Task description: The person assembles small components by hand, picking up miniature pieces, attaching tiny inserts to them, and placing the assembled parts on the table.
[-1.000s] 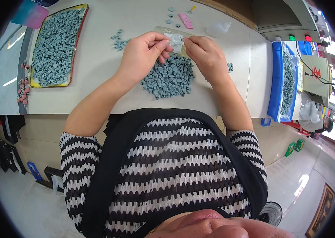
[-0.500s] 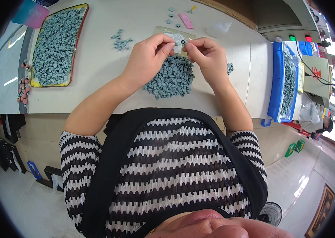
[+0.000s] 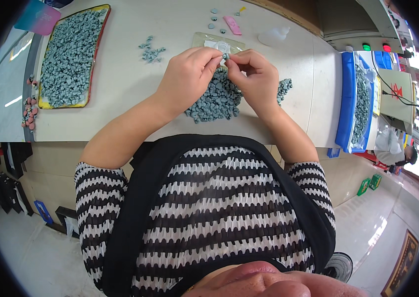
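A heap of small grey-blue parts (image 3: 218,99) lies on the white table (image 3: 120,84) in front of me. My left hand (image 3: 189,74) and my right hand (image 3: 254,76) meet above the heap, fingertips pinched together on one small grey-blue part (image 3: 226,56). Just beyond the fingertips lies a clear plastic bag (image 3: 217,42), partly hidden by my hands. A smaller cluster of the same parts (image 3: 283,88) sits right of my right hand.
A yellow-rimmed tray (image 3: 68,57) full of grey-blue parts lies far left, with pink parts (image 3: 29,109) beside it. A few loose parts (image 3: 151,49), a pink strip (image 3: 232,24) and a clear bottle (image 3: 274,34) lie farther back. A blue bin (image 3: 355,104) with parts stands at right.
Both hands have drawn closer together over the heap and now pinch one small part between their fingertips. The right hand has shifted left and slightly up.
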A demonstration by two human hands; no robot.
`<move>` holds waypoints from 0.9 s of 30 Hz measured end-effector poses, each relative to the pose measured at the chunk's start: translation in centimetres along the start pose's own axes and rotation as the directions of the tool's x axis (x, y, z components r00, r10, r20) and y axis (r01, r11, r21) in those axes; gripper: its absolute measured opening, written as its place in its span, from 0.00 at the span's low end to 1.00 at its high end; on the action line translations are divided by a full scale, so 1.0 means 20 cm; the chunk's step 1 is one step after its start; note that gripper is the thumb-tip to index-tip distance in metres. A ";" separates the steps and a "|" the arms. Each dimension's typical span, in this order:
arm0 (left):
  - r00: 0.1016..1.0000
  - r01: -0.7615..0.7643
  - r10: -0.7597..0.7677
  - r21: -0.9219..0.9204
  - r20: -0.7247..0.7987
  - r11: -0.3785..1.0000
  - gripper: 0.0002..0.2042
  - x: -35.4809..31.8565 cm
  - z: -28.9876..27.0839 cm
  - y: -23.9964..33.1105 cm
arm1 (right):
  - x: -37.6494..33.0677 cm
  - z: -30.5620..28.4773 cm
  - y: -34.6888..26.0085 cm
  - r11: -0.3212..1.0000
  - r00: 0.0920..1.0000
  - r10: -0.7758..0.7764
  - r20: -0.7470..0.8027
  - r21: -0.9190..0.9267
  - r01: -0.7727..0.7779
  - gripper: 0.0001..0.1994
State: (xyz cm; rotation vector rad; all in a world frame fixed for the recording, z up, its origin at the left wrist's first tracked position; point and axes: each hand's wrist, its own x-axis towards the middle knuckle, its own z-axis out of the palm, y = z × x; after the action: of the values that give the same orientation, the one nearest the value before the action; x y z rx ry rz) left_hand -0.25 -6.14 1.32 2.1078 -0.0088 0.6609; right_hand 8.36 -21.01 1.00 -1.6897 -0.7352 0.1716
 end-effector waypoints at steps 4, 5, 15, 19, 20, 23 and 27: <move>0.997 -0.071 0.071 0.025 -0.037 0.997 0.05 0.00 0.01 -0.02 | 0.01 -0.01 0.02 0.973 0.980 -0.200 0.021 -0.113 0.201 0.04; 0.996 -0.079 0.080 0.025 -0.028 0.997 0.05 0.00 0.01 -0.02 | 0.01 -0.01 0.02 0.973 0.980 -0.200 0.021 -0.114 0.201 0.04; 0.957 0.274 -0.253 -0.159 0.144 0.948 0.09 0.02 -0.07 0.00 | 0.13 -0.31 -0.11 0.926 0.941 0.168 0.295 -0.373 -0.048 0.09; 0.956 0.271 -0.251 -0.133 0.151 0.953 0.09 0.03 -0.08 -0.01 | 0.12 -0.46 -0.12 0.733 0.846 0.369 0.386 -0.680 -0.010 0.10; 0.955 0.274 -0.255 -0.127 0.149 0.953 0.09 0.03 -0.09 -0.01 | 0.11 -0.47 -0.12 0.694 0.830 0.420 0.366 -0.719 -0.034 0.10; 0.946 0.282 -0.264 -0.074 0.189 0.957 0.08 0.03 -0.10 -0.01 | 0.10 -0.50 -0.09 0.655 0.804 0.480 0.352 -0.753 -0.062 0.09; 0.882 0.297 -0.302 0.071 0.363 0.952 0.09 0.03 -0.14 -0.02 | 0.10 -0.49 -0.06 0.681 0.765 0.528 0.368 -0.722 -0.123 0.09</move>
State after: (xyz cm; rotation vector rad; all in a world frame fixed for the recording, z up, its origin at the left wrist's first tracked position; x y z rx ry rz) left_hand -0.95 -3.55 2.61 2.1568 0.1109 0.0724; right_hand 14.23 -27.90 5.23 -2.5274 -0.9669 0.7828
